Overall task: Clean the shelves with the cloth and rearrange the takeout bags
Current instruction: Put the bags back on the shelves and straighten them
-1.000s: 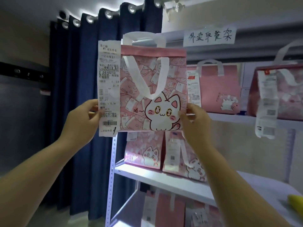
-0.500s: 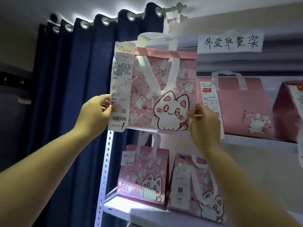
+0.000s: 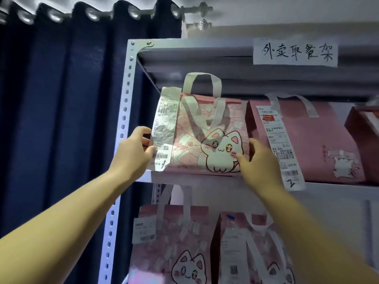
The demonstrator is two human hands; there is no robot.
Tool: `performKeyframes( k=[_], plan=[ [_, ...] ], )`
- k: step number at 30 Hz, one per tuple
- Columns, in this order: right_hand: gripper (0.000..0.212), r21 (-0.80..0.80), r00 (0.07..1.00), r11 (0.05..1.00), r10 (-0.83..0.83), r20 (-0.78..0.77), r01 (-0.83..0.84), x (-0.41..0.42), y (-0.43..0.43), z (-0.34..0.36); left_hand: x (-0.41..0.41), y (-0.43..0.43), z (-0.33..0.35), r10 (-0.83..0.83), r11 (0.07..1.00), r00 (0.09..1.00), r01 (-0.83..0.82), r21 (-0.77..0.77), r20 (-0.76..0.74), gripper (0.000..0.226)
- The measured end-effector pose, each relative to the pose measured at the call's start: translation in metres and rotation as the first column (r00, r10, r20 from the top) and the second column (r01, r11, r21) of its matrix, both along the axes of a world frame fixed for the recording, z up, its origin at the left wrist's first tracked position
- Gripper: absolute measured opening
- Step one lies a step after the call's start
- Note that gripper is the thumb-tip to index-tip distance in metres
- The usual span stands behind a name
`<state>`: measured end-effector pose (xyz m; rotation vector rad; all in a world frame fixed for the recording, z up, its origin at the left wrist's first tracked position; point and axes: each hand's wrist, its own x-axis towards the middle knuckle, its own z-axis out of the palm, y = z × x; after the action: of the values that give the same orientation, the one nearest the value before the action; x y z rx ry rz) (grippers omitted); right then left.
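A pink takeout bag with a white cat print (image 3: pixel 207 136) stands at the left end of the upper shelf (image 3: pixel 194 178) of a white metal rack. A long receipt (image 3: pixel 164 128) hangs down its left side. My left hand (image 3: pixel 133 152) grips the bag's left edge at the receipt. My right hand (image 3: pixel 258 158) holds the bag's lower right corner, thumb on the cat print. No cloth is in view.
A plain pink bag with a receipt (image 3: pixel 307 140) stands right beside it, and a darker bag (image 3: pixel 365 124) further right. Two cat-print bags (image 3: pixel 174 242) (image 3: pixel 252 249) stand on the shelf below. A dark blue curtain (image 3: pixel 61 109) hangs left of the rack post (image 3: pixel 123 119). A handwritten paper sign (image 3: pixel 295 52) is stuck on the top rail.
Both hands have carried the cat-print bag from the air in front of the rack onto the upper shelf, left of the plain pink bag. The camera has tilted up and closer.
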<state>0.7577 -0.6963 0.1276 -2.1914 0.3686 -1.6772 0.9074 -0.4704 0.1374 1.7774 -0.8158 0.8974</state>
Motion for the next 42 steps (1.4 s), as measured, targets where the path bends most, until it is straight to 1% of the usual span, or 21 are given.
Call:
performKeyframes(
  k=[3,6,9,12,14,16,18,21,23,27,31,35,38,42],
  plan=[
    [0.036,0.008,0.999,0.999,-0.034,-0.028,0.034,0.013,-0.002,-0.001,0.020,-0.009,-0.002,-0.030,0.999,0.999,0.031,0.042,-0.018,0.030],
    [0.034,0.019,0.997,0.999,-0.047,-0.053,0.048,0.024,-0.004,-0.002,0.036,-0.017,-0.005,-0.037,0.997,0.999,0.039,0.069,-0.023,0.037],
    [0.034,0.026,0.996,1.000,-0.015,-0.085,0.018,0.032,-0.004,-0.002,0.046,-0.021,-0.008,-0.026,0.993,1.000,0.027,0.112,-0.014,0.045],
    [0.033,-0.001,0.997,1.000,-0.021,-0.069,0.021,0.036,-0.003,-0.004,0.051,-0.022,-0.008,-0.037,0.990,0.999,0.039,0.136,-0.013,0.050],
    [0.032,-0.007,0.997,0.999,-0.032,-0.068,0.032,0.035,-0.004,-0.004,0.051,-0.022,-0.008,-0.025,0.990,1.000,0.023,0.139,0.010,0.050],
    [0.029,0.002,0.996,0.999,-0.043,-0.075,0.043,0.031,-0.005,-0.004,0.046,-0.020,-0.010,-0.004,0.994,0.999,0.000,0.108,0.037,0.051],
    [0.027,-0.017,0.997,0.997,-0.075,-0.029,0.074,0.025,-0.004,-0.004,0.038,-0.016,-0.011,0.003,0.998,0.998,-0.007,0.063,0.067,0.050],
    [0.031,-0.080,0.992,0.993,-0.078,0.099,0.086,0.010,0.004,-0.008,0.018,-0.011,-0.014,-0.022,0.999,0.992,0.018,0.032,0.126,0.045],
    [0.031,-0.101,0.991,0.994,-0.030,0.131,0.043,-0.001,0.010,-0.012,0.002,-0.010,-0.017,-0.049,0.999,0.985,0.048,0.012,0.168,0.041],
    [0.019,-0.135,0.985,0.988,0.099,0.141,-0.080,-0.026,0.019,-0.027,-0.032,-0.018,-0.033,-0.129,0.991,0.970,0.134,-0.011,0.206,0.034],
    [0.014,-0.142,0.976,0.969,0.211,0.055,-0.202,-0.050,0.018,-0.049,-0.063,-0.034,-0.059,-0.216,0.976,0.960,0.217,0.013,0.176,0.030],
    [0.006,-0.118,0.963,0.956,0.265,-0.038,-0.268,-0.072,0.007,-0.079,-0.092,-0.053,-0.092,-0.285,0.959,0.952,0.282,0.036,0.115,0.027],
    [0.004,-0.055,0.947,0.949,0.306,-0.096,-0.312,-0.085,-0.008,-0.104,-0.107,-0.068,-0.122,-0.295,0.955,0.954,0.291,0.064,0.057,0.026],
    [0.005,0.041,0.924,0.943,0.331,-0.191,-0.330,-0.098,-0.032,-0.140,-0.117,-0.088,-0.165,-0.277,0.950,0.959,0.282,0.134,-0.058,0.028]
  ],
)
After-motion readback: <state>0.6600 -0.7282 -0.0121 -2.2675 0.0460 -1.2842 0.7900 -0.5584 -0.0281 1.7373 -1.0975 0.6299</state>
